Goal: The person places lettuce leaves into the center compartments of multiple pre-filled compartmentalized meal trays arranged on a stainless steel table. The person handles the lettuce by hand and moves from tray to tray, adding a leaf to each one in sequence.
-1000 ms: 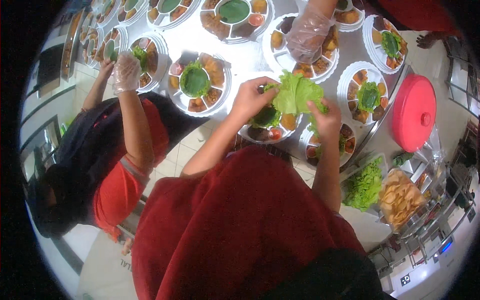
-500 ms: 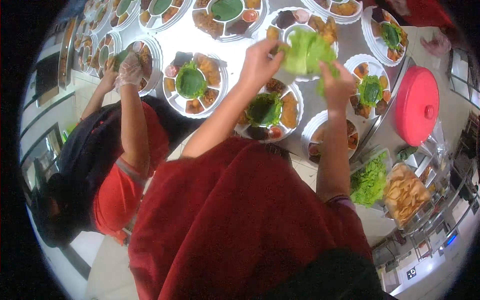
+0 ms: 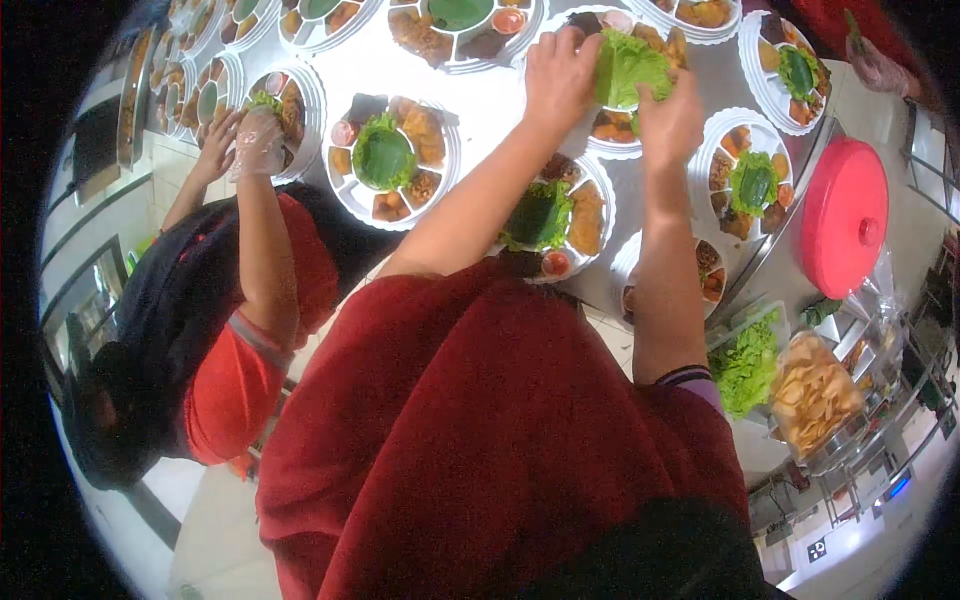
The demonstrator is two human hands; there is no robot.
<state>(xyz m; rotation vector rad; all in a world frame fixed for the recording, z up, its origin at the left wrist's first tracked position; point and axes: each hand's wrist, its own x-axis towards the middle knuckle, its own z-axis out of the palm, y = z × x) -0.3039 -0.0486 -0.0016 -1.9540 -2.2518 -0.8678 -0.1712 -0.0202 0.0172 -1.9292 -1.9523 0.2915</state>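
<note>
A bright green lettuce leaf (image 3: pixel 632 70) is spread between my two hands, over the middle of a white divided plate (image 3: pixel 612 150) of food. My left hand (image 3: pixel 562 82) has its fingers closed on the leaf's left edge. At the leaf's lower right edge, my right hand (image 3: pixel 672 122) pinches it between thumb and fingers. The leaf and hands hide the plate's central well; fried pieces and chopped vegetables show around them. Just nearer to me stands another plate (image 3: pixel 606 225), with lettuce around a green leaf in its centre.
Several similar filled plates (image 3: pixel 455 200) cover the metal table. At the left, a co-worker's gloved hand (image 3: pixel 258 145) touches lettuce on a plate. Another gloved hand (image 3: pixel 885 75) is at far right. A red lid (image 3: pixel 843 218), a lettuce tub (image 3: pixel 748 368) and a bag of crackers (image 3: pixel 815 395) stand right.
Both my hands have brought the lettuce leaf slightly up and right, over the plate's centre. The co-worker's plate at left now shows lettuce by the gloved hand.
</note>
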